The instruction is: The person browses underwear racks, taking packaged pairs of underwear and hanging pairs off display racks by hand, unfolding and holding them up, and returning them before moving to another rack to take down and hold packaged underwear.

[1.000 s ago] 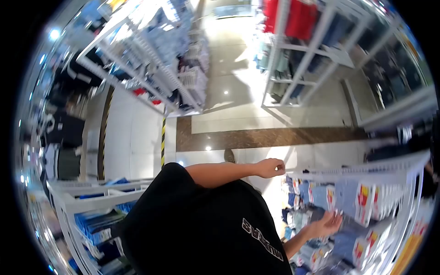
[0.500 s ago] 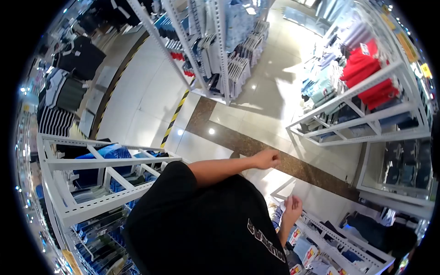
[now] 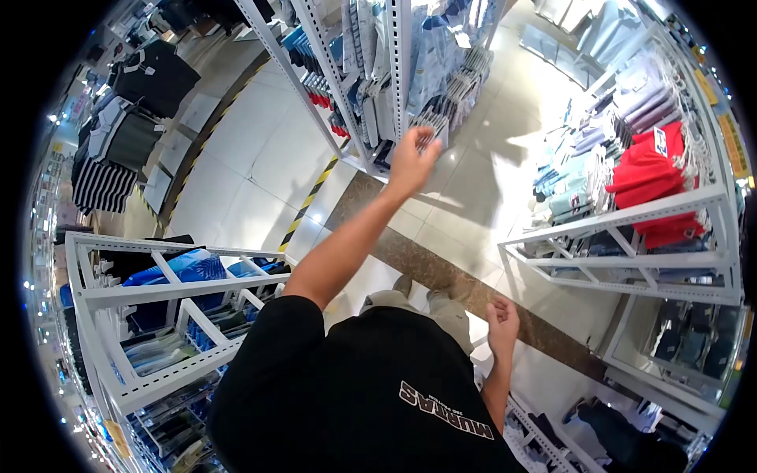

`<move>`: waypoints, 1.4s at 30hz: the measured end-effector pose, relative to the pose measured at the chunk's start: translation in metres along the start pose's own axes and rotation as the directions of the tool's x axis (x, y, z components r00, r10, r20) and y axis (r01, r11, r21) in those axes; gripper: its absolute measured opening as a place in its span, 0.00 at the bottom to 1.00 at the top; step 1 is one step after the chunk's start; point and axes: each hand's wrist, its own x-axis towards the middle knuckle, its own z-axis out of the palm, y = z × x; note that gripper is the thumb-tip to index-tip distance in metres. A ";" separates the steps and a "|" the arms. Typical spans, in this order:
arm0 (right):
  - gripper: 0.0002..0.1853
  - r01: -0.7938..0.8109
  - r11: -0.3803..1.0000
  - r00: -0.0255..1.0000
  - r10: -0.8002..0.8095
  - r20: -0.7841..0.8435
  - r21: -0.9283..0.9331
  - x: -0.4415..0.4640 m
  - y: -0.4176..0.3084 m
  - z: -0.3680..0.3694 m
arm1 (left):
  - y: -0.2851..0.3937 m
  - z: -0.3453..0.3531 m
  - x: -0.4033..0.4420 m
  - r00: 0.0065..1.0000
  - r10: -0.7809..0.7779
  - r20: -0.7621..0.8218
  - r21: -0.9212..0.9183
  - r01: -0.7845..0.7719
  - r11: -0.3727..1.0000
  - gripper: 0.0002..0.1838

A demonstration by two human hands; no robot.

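My left hand (image 3: 415, 163) is stretched forward with fingers apart and nothing visible in it. It overlaps the lower end of a tall white perforated rack post (image 3: 397, 71) and hanging garments with white hangers (image 3: 471, 75); I cannot tell whether it touches them. My right hand (image 3: 503, 325) hangs at my right side, fingers loosely curled and a little apart, holding nothing I can see. Below it stands a low white rack (image 3: 544, 441) of clothes.
On my left is a white rack (image 3: 150, 293) with blue garments. To the right, another white rack (image 3: 623, 225) carries red shirts (image 3: 650, 173) and pale clothes. Yellow-black tape (image 3: 309, 205) and a brown strip (image 3: 441, 276) cross the tiled floor.
My left hand has swung forward and up in the view, from in front of my chest towards the tall rack. My right hand has risen slightly. My legs and shoes now show.
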 end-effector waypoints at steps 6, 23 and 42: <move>0.19 0.057 0.986 0.938 0.000 0.347 -0.154 0.073 -0.005 0.002 | 0.064 0.024 0.112 0.861 0.334 -0.383 0.159 -0.295 0.942 0.30; 0.21 0.290 0.910 0.888 -0.140 0.438 -0.297 0.311 -0.058 -0.124 | 0.098 0.071 0.229 0.969 -0.081 -0.233 0.566 0.202 0.799 0.28; 0.21 0.445 0.842 0.626 -0.048 0.779 -0.306 0.395 -0.114 -0.024 | 0.082 0.072 0.257 0.837 0.347 -0.424 0.329 -0.215 0.920 0.13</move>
